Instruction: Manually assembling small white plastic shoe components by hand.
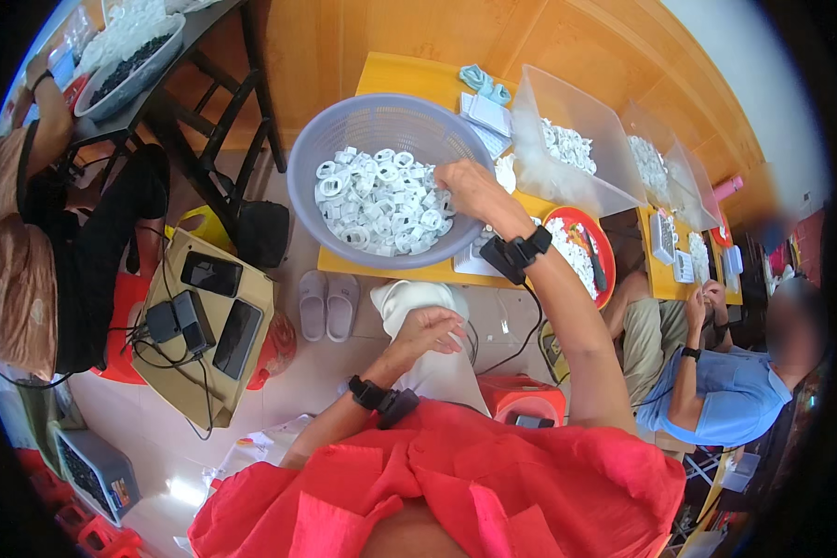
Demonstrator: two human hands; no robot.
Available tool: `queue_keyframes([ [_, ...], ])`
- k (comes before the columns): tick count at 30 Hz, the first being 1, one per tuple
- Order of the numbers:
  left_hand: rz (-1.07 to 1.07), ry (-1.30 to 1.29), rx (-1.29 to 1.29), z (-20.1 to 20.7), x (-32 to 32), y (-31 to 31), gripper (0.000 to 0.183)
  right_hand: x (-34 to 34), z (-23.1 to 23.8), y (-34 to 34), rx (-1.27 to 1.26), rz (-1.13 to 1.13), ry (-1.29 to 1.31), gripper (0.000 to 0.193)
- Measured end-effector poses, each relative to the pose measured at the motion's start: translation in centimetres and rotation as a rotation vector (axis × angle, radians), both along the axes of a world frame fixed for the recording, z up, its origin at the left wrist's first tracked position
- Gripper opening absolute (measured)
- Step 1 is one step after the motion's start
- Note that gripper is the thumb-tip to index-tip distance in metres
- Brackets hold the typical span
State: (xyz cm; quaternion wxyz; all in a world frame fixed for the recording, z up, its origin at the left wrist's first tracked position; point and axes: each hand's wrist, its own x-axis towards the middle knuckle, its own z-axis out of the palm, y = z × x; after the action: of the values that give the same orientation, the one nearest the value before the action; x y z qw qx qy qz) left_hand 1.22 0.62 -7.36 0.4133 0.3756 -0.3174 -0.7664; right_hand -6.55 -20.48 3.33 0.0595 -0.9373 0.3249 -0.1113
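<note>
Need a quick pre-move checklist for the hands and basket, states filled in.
1. Right hand at the basket: ok, at its right side.
2. Right hand's hold on a part: cannot tell, grasp hidden.
3. Left hand clear of the basket: ok, nearer the body.
4. White parts in the basket: ok, many.
5. Basket rim within the yellow table: not ok, overhangs its left edge.
</note>
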Motion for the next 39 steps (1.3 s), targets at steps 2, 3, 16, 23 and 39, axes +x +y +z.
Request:
queue_keyframes([
  [2,0.007,-0.01,0.003,0.1,-0.1,0.0,0.024,0.1,-0.6,-0.8,0.013,0.034,0.061,0.015],
  [3,0.013,-0.02,0.008,0.2,-0.1,0.1,0.025,0.0,-0.9,-1.1,0.027,0.066,0.122,0.016],
  [16,0.019,-0.016,-0.024,-0.2,-0.1,0.3,0.025,-2.7,4.5,2.6,0.438,-0.121,-0.257,0.017],
  [23,0.064,0.319,0.039,0.8,1.2,0.6,0.037,-6.5,3.5,13.2,0.627,0.051,-0.498,0.015],
  [39,-0.155,0.359,0.041,1.7,0.3,-0.2,0.031,-10.3,-1.1,18.0,0.752,-0.296,-0.687,0.009],
])
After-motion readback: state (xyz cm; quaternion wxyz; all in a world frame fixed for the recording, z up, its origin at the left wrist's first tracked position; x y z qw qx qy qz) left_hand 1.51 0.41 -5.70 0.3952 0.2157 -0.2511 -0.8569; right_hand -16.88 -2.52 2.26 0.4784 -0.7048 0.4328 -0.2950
